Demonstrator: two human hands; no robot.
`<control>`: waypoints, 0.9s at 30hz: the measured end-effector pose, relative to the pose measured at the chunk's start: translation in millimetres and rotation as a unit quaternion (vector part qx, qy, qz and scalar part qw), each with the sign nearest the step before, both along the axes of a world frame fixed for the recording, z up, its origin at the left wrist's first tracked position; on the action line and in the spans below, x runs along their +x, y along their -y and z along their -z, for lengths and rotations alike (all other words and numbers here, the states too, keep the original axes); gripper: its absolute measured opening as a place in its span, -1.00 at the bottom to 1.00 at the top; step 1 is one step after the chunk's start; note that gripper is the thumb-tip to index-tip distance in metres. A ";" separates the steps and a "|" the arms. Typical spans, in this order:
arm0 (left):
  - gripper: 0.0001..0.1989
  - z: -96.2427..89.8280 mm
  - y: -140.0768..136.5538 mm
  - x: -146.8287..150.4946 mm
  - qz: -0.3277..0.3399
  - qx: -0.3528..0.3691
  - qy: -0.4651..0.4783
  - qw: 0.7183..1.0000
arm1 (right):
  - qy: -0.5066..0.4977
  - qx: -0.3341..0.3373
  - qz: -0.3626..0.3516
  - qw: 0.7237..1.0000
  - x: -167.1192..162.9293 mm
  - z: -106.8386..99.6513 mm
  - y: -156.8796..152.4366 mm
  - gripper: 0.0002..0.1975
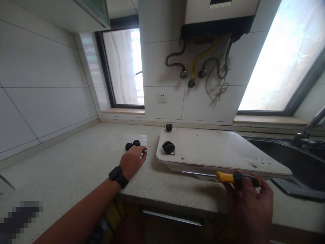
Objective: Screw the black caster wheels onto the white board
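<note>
My right hand (250, 200) is wrapped round the yellow and black handle of a screwdriver (224, 177). Its metal shaft points left, in front of the long edge of a white board (205, 145) with rounded corners. Two black casters stand on the board's left end, a near caster (168, 147) and a far caster (169, 127). My left hand (132, 161) is low over the counter, left of the board, its fingertips drawn together. Tiny shiny bits show at the fingertips, too small to name. Loose black casters (132, 145) lie just behind this hand.
The pale stone counter (88, 152) runs along a tiled wall. A steel sink (286, 156) with a faucet (302, 135) is at the right, partly under the board. A water heater (219, 17) with hoses hangs above. A drawer handle (172, 218) is below the counter edge.
</note>
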State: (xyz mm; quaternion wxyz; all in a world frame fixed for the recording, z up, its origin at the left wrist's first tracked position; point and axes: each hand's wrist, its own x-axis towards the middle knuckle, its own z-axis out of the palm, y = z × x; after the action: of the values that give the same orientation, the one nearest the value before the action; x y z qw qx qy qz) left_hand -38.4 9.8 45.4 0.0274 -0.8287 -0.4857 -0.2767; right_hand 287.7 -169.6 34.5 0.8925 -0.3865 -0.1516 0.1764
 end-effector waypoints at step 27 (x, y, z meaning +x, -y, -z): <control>-0.75 -45.1 130.4 62.9 0.356 0.188 0.135 0.905 | 0.073 0.065 -0.042 0.994 -0.8 -7.9 25.4 -0.48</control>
State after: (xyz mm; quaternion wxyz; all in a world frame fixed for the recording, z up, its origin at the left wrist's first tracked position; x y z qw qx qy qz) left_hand 24.5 -120.6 90.6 0.0170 -0.8808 -0.0965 -0.4632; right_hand 286.9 -195.0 42.4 0.8938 -0.3330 -0.2438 0.1752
